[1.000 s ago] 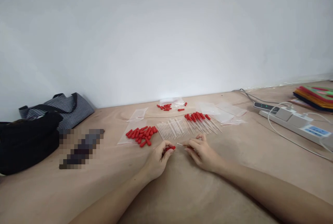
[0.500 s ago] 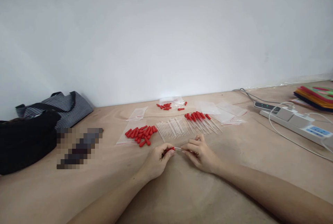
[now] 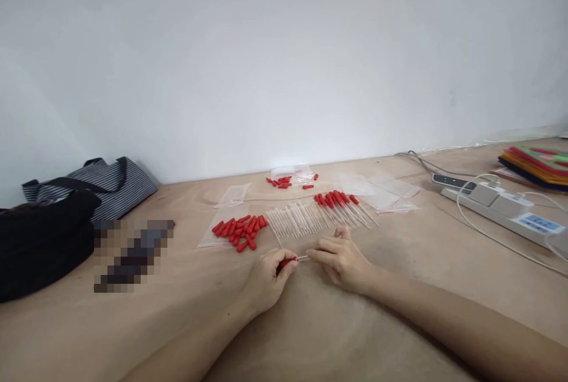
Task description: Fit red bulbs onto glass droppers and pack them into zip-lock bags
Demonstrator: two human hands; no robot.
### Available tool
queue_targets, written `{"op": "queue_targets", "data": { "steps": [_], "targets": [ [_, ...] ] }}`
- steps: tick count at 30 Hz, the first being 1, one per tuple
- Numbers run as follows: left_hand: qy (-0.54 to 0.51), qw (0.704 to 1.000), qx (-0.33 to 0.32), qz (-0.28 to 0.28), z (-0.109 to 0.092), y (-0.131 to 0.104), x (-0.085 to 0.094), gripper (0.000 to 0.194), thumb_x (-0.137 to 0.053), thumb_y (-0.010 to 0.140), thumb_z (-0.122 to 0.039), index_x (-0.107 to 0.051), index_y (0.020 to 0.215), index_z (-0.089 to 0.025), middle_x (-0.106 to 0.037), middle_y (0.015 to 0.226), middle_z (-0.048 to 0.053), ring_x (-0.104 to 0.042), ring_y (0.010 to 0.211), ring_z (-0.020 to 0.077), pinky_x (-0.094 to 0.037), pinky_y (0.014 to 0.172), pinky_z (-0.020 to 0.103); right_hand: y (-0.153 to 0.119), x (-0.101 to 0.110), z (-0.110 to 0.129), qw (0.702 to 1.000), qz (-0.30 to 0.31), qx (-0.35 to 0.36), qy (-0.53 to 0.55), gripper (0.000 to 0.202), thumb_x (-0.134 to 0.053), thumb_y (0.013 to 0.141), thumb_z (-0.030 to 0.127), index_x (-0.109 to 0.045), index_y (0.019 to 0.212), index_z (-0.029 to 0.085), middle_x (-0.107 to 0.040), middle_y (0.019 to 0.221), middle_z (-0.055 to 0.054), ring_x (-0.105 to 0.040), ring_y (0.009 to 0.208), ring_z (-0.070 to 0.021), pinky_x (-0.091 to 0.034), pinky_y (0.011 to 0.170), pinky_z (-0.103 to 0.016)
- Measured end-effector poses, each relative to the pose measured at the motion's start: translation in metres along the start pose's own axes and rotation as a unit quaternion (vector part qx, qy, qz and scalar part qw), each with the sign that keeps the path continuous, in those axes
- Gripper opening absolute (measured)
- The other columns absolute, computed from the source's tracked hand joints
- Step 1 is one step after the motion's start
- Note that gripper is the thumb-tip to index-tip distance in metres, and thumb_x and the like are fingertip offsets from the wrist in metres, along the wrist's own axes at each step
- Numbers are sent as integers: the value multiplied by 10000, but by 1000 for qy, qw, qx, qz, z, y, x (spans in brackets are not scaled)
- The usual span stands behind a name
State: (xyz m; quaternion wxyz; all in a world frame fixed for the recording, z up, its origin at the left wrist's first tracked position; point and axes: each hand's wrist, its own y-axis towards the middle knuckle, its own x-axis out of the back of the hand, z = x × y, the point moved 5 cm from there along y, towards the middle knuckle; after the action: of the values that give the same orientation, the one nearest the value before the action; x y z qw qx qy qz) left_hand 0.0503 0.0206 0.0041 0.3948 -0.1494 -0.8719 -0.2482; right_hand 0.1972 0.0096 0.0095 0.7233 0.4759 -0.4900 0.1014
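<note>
My left hand pinches a red rubber dropper bulb between thumb and fingers. From the bulb's mouth a thin clear dropper tube runs to the right, its far part hidden under my right hand, whose fingers close on it. Just beyond my hands lies a row of bare clear tubes. Loose red bulbs are heaped left of the row. Finished-looking droppers with red bulbs fan out on the right.
Plastic zip bags lie at the back right, with smaller red bulbs near the wall. A power strip with cables is on the right, beside coloured sheets. A striped bag and a black bag sit left.
Both hands stay joined by the bulb and tube, shifting only slightly. The left fingers have changed their hold, so more of the bulb shows; the right fingers have moved a little along the tube.
</note>
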Motion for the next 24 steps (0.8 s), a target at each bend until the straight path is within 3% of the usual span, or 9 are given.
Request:
{"op": "queue_targets", "data": {
  "steps": [9, 16, 24],
  "targets": [
    [35, 999, -37, -8, -4, -2, -1, 170, -442, 824, -242, -579, 755, -169, -559, 637, 9, -516, 607, 136, -385, 557, 239, 1, -3, 2, 996, 29, -66, 50, 197, -394, 817, 154, -588, 816, 183, -580, 685, -1, -441, 607, -102, -185, 658, -295],
    [43, 994, -104, -14, -7, -3, -3, 145, -448, 816, -206, -556, 727, -170, -565, 637, 18, -509, 631, 145, -390, 578, 246, 6, -7, 4, 994, 71, -67, 43, 177, -397, 806, 151, -545, 710, 167, -601, 669, 8, -441, 574, -93, -179, 648, -289],
    [52, 991, -123, -12, -8, -4, -5, 189, -422, 837, -249, -553, 722, -177, -570, 636, 28, -508, 641, 154, -398, 599, 264, 8, -14, 4, 981, 130, -112, 93, 189, -388, 815, 153, -531, 694, 174, -625, 663, 9, -489, 585, -103, -192, 653, -280]
  ]
}}
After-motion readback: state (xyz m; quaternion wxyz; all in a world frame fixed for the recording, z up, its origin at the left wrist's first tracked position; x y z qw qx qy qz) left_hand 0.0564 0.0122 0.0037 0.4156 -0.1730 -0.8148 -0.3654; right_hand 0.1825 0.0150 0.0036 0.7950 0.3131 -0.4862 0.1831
